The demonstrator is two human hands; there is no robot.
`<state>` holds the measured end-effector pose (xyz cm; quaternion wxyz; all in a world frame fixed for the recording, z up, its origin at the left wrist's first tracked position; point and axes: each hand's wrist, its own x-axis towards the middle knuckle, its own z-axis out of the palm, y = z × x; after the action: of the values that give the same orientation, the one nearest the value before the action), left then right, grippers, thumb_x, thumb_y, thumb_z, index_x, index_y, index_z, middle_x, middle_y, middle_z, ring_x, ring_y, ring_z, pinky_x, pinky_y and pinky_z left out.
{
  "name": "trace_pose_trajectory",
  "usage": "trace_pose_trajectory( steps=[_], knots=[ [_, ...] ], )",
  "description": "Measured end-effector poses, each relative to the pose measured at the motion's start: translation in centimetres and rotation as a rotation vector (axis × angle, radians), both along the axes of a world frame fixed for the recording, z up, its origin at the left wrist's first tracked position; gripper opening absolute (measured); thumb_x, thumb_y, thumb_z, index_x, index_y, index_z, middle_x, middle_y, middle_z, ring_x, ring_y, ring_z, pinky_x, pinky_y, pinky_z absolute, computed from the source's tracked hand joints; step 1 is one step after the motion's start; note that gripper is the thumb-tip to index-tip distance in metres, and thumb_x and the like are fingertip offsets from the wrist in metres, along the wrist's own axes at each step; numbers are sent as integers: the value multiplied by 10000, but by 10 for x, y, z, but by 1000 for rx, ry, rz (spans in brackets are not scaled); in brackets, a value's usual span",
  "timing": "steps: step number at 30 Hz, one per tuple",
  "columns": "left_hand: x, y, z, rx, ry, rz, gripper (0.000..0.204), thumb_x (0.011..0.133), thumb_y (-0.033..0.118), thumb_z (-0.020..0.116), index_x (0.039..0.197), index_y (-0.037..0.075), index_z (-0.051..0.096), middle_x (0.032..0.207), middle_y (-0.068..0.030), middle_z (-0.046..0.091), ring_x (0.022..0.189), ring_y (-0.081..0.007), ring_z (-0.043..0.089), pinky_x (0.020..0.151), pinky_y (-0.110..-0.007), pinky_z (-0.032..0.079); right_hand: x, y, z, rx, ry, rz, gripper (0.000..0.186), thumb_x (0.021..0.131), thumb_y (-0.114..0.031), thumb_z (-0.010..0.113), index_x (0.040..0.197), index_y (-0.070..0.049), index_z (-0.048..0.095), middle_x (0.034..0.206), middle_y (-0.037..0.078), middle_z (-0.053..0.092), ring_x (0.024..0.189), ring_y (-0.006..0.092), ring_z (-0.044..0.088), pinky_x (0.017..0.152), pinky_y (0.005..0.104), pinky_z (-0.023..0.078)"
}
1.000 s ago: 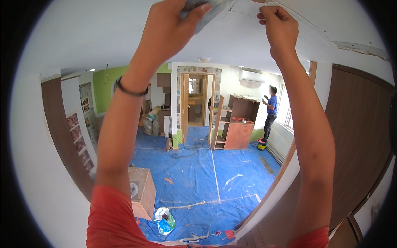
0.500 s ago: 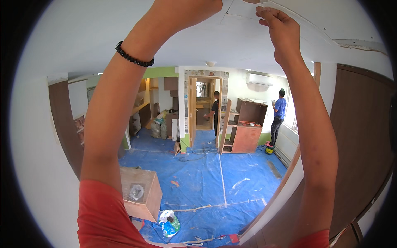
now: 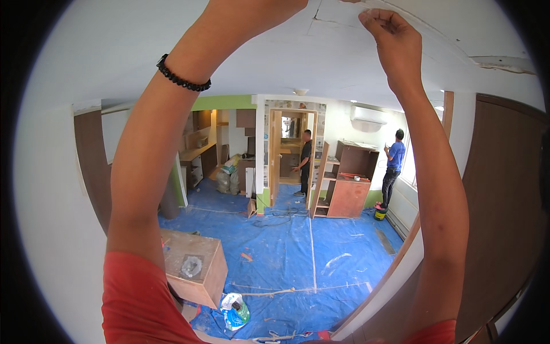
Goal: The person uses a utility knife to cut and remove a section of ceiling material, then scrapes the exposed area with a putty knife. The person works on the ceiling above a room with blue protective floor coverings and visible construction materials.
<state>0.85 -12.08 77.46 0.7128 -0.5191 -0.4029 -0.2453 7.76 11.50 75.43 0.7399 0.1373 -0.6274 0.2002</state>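
Both my arms reach up to the white ceiling [image 3: 258, 63]. The back of my left hand [image 3: 260, 11] shows at the top edge, above a black beaded bracelet [image 3: 182, 79]; its fingers are mostly cut off by the frame. My right hand [image 3: 396, 43] is raised beside a ragged pale edge along the ceiling [image 3: 435, 31]. Its fingers are curled and pinched together at the ceiling surface. What lies between them, if anything, is too small to tell. A thin dark crack [image 3: 315, 17] runs in the ceiling between my hands.
Blue sheeting [image 3: 275, 252] covers the floor. Below left are a wooden box [image 3: 209, 258] and an open bag [image 3: 234, 312]. A cabinet [image 3: 346, 195] stands farther off. One person [image 3: 305, 160] is by the doorway; another [image 3: 394, 166] stands on a bucket [image 3: 380, 214].
My right hand has shifted slightly right, its fingers now closer together. The room has slid right in view. The person by the doorway now shows more fully.
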Motion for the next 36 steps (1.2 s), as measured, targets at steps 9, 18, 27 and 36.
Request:
trace_pose_trajectory(
  steps=[9, 18, 27, 36],
  knots=[
    [-19, 24, -17, -180, -403, -516, 157, 966, 51, 649, 1096, -18, 704, 844, -128, 746, 737, -170, 675, 688, -352, 525, -6, -11, -5, -105, -4, 228, 241, 913, -240, 750, 1072, -61, 776, 1074, 56, 767, 1083, 154, 649, 1039, 326, 385],
    [-38, 15, -33, -257, -374, -644, 154, 1014, 43, 616, 1139, -22, 678, 893, -30, 709, 784, -73, 551, 708, -259, 489, -11, -60, -4, -167, 109, 393, 219, 884, -192, 771, 977, 5, 762, 951, 82, 750, 904, 145, 653, 863, 299, 452],
    [-24, -2, -34, -192, -300, -494, 166, 1003, 70, 623, 1129, -31, 660, 766, -107, 647, 680, -104, 497, 638, -281, 463, -19, -70, 3, -201, 255, 501, 174, 890, -85, 712, 903, 85, 746, 831, 106, 724, 782, 161, 628, 747, 274, 488],
    [-16, -14, -35, -216, -378, -453, 167, 1001, 69, 625, 1124, -38, 662, 735, -93, 626, 645, -105, 482, 599, -279, 446, -30, -63, 2, -202, 325, 406, 225, 857, -178, 783, 944, 24, 740, 868, 49, 721, 711, 83, 550, 639, 256, 409]
  ],
)
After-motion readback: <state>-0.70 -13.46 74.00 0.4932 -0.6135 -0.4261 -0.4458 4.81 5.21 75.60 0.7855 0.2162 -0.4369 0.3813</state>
